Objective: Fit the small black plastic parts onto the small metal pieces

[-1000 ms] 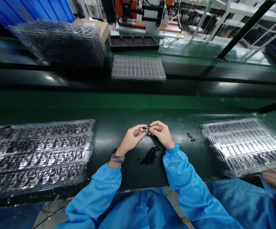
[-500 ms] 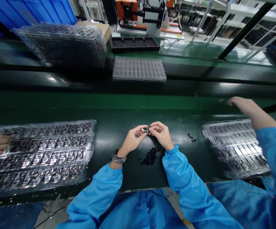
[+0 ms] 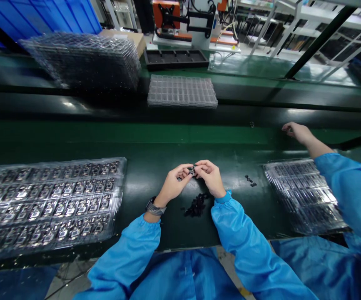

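Between the fingertips of both hands is a small electronic module [image 3: 192,170], dark with shiny metallic spots. My left hand [image 3: 176,181], with a watch at its wrist, pinches it from the left. My right hand [image 3: 210,176] is closed on its right side; the fingers hide much of it. Just below the hands lies a loose pile of small black parts [image 3: 195,205] on the green work surface [image 3: 168,233]. A few more black pieces [image 3: 250,181] rest to the right of my right hand.
A clear tray [image 3: 122,200] full of similar modules lies left; another filled tray [image 3: 305,196] lies right. A co-worker's hand [image 3: 295,131] hovers over the belt by a small part [image 3: 252,124]. Behind stand clear trays [image 3: 182,91], a tall tray stack [image 3: 83,62] and a black tray [image 3: 176,58].
My hands hold nearly the same pose around the module. On the right, the co-worker's hand has moved left over the belt. Another person's hand at the left tray has left the view.
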The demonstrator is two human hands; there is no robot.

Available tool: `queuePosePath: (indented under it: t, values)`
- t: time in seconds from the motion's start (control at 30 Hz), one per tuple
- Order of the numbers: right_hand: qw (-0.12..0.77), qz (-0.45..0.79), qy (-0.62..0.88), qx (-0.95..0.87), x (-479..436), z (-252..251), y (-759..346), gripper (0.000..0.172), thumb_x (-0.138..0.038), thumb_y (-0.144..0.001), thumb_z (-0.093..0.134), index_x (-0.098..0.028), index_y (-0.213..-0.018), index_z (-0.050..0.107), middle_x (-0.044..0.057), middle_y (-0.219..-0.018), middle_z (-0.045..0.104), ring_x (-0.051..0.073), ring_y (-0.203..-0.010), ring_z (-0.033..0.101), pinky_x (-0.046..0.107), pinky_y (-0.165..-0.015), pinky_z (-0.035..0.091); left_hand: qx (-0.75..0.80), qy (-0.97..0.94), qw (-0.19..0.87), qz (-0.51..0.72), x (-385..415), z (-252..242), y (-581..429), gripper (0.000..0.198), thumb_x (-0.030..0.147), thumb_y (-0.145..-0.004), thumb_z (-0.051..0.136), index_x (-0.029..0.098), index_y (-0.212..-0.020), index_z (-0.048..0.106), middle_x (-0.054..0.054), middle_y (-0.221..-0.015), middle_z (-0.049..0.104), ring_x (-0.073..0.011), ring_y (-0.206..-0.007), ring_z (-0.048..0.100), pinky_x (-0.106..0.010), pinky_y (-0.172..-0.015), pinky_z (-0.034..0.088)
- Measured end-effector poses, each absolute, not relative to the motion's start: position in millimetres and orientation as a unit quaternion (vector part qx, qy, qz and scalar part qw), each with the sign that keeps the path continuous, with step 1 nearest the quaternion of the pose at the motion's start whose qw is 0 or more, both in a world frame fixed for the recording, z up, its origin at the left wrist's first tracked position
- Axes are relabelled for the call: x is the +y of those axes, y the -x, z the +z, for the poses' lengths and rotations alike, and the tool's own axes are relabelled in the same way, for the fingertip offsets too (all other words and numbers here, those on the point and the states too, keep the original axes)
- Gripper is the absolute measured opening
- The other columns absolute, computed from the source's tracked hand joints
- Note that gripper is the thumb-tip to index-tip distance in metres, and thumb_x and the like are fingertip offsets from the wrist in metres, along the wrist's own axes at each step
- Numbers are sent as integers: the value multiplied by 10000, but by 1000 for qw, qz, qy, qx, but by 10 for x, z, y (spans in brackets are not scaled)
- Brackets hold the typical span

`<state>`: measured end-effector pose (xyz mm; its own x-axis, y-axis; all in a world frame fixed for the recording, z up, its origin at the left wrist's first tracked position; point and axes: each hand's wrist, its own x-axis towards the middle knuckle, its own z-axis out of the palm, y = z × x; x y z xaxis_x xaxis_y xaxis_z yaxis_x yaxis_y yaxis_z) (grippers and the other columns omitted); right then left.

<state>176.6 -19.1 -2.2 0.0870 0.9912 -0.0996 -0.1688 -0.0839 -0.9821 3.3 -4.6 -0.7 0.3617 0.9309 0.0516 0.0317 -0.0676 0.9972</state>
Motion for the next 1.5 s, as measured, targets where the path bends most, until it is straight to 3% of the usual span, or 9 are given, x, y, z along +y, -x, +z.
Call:
queuePosePath:
  t: [0.3, 1.23, 1.37, 1.5]
  values:
    - [488, 568, 502, -432, -191, 21, -1779, 349, -523, -768, 823, -191, -786, 717, 10, -690, 695, 139, -595, 602, 277, -589, 493, 391, -603, 562, 410, -42, -2, -27, 347, 319, -888, 711, 156, -1194, 688, -35, -842, 701, -146, -762, 650, -262, -727, 506]
    - [511, 520, 517, -448, -181, -26, -1731, 440, -617, -762, 793, -205, -756, 637, 6, -658, 659, 153, -598, 605, 294, -598, 523, 401, -590, 576, 399, -43, -32, -40, 396, 309, -868, 715, 151, -1223, 641, -20, -805, 684, -128, -702, 626, -256, -689, 491]
    - [519, 507, 532, -437, -176, -11, -1737, 459, -641, -753, 786, -210, -750, 629, 14, -652, 664, 160, -596, 605, 296, -579, 517, 406, -582, 592, 382, -41, -25, -46, 379, 357, -851, 730, 154, -1161, 655, -17, -760, 688, -134, -664, 629, -253, -644, 497]
    - [533, 491, 543, -425, -176, 6, -1761, 424, -613, -783, 772, -210, -764, 639, 19, -660, 674, 159, -594, 605, 301, -597, 520, 420, -574, 614, 342, -47, -4, -42, 321, 454, -861, 714, 158, -976, 672, -11, -684, 674, -109, -504, 553, -240, -520, 461]
